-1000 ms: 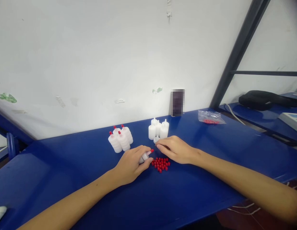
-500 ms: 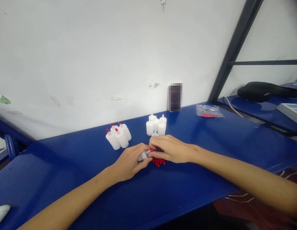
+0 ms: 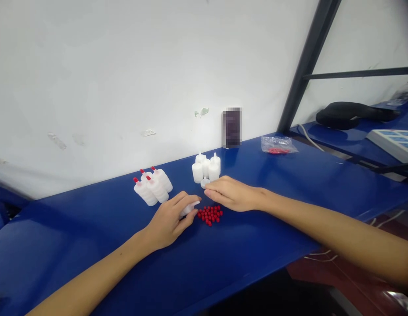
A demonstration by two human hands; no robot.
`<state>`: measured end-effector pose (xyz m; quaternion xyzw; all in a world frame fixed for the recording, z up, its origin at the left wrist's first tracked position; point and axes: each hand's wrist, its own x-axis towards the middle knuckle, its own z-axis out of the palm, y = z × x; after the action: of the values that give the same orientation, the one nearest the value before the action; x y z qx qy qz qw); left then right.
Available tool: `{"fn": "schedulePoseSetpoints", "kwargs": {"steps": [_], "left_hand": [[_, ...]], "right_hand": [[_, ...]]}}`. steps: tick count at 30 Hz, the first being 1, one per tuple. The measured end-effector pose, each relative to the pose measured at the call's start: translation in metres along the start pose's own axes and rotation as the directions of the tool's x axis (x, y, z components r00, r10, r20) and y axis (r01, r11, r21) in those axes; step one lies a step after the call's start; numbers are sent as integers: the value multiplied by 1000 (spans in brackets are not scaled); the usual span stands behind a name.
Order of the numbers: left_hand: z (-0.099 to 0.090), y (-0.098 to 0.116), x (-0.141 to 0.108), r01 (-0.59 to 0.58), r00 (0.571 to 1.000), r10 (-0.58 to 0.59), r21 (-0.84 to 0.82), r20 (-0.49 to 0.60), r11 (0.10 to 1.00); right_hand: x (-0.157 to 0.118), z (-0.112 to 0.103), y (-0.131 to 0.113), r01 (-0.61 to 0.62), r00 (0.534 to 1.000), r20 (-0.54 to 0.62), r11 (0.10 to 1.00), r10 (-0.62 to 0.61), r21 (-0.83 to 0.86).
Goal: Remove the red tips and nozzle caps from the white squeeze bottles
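Head cam: 20-odd small red plastic caps [image 3: 210, 214]. Left of caps, L hand [image 3: 171, 217] grips 1 white plastic nozzle btl [image 3: 187, 210]. Behind caps: R hand [image 3: 235, 193], grip unclear, by 1 lone white btl [image 3: 204, 183]; 5 white btls [image 3: 197, 174] beyond. Behind-left: 4 red-capped btls [image 3: 151, 188].

Left of the slanted dark post [image 3: 307, 66] we see a blurred-out dark rectangle [image 3: 232, 127] upright against the white wall [image 3: 124, 66], and a torn scrap [image 3: 204, 112] stuck farther from the post. Right of the post we find a pale cable [image 3: 308, 136] near its foot, then a long black object [image 3: 338, 115] and, farthest off, a white device [image 3: 384, 141] with a blue-patterned top.
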<state>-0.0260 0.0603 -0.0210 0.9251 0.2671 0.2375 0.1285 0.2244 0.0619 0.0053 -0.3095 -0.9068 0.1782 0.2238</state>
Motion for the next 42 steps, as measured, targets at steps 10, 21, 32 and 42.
{"fn": "schedulePoseSetpoints", "kwargs": {"steps": [10, 21, 32, 42], "left_hand": [[0, 1, 1, 41, 998, -42, 23, 50, 999], [0, 2, 1, 73, 997, -73, 49, 6, 996], [-1, 5, 3, 110, 993, -110, 13, 35, 994], [4, -2, -2, 44, 999, -48, -133, -25, 990]], "right_hand": [[-1, -10, 7, -138, 976, 167, 990, 143, -38], [-1, -15, 13, -187, 961, 223, 979, 165, 83], [-1, 3, 1, -43, 999, -14, 988, 46, 150], [-1, 17, -9, 54, 997, -64, 995, -49, 78]]}}
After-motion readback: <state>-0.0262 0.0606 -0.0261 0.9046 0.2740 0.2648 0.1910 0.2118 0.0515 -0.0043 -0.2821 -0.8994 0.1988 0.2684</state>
